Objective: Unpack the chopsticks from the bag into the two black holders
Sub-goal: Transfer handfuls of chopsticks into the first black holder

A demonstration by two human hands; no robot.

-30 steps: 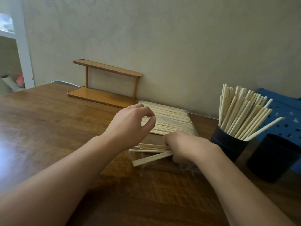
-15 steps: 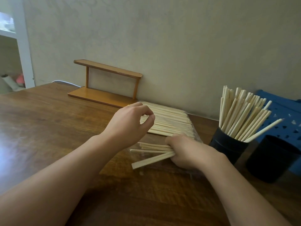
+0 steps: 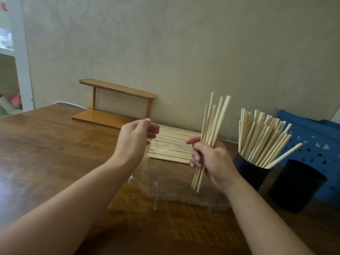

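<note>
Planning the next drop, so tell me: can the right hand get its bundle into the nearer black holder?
Probably yes. The right hand grips its bundle upright, and the nearer black holder looks empty with nothing above its mouth.

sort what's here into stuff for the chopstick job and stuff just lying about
For the job:
- bundle gripped in right hand
- left hand
- bag with chopsticks
- full holder
- empty holder

Lying about:
- wooden rack
- blue basket
- white shelf
</note>
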